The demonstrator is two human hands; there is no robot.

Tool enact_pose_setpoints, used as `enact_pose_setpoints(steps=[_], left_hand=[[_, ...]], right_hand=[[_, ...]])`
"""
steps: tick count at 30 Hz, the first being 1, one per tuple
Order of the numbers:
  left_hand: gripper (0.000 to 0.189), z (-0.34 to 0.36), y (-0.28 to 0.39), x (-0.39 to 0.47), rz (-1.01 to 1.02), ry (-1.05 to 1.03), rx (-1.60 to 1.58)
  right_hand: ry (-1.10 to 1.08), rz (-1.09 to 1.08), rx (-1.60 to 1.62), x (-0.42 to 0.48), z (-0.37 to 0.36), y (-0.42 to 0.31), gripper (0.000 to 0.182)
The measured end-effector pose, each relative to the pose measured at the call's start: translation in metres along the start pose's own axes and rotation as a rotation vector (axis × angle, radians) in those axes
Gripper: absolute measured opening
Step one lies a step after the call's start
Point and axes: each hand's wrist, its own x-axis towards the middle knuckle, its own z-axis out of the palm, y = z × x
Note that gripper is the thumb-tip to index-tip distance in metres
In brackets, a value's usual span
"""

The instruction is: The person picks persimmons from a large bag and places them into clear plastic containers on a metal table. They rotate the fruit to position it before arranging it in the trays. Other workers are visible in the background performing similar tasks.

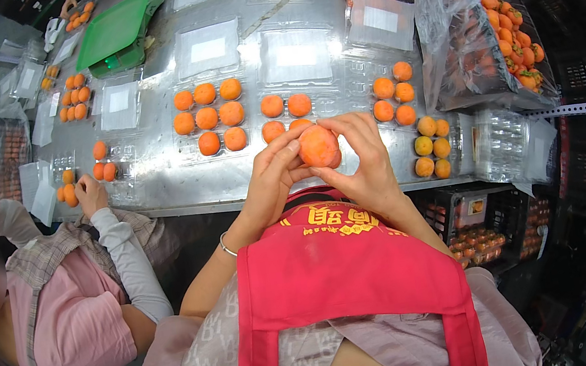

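Observation:
Both my left hand [274, 169] and my right hand [361, 159] hold an orange persimmon [318, 144] by its sides, in front of my chest at the table's near edge. The edge of what may be a second persimmon shows below it, mostly hidden. Just beyond my hands, several persimmons [272, 106] sit in a clear plastic tray, partly covered by my fingers. To the left, another clear tray [192, 147] carries rows of persimmons [207, 118]. On the right, more persimmons [383, 88] lie in a clear tray, with yellower ones [423, 145] nearer the edge.
A plastic-lined crate of persimmons [509, 34] stands at the right. Stacked clear trays with white pads [296, 56] lie farther back, near a green scale [114, 31]. At the left, a co-worker's hand [91, 194] touches fruit. Packed crates [476, 247] stand below the table.

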Motion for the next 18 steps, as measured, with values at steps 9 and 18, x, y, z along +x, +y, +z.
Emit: enact_pose_setpoints(steps=[9, 18], left_hand=[[0.054, -0.001, -0.007, -0.002, -0.023, -0.154, -0.149], [0.053, -0.006, -0.014, -0.003, 0.014, -0.143, -0.114]], right_hand=[[-0.070, 0.093, 0.205, -0.005, -0.005, -0.001, 0.063], [0.000, 0.115, 0.247, -0.010, 0.005, -0.004, 0.065]])
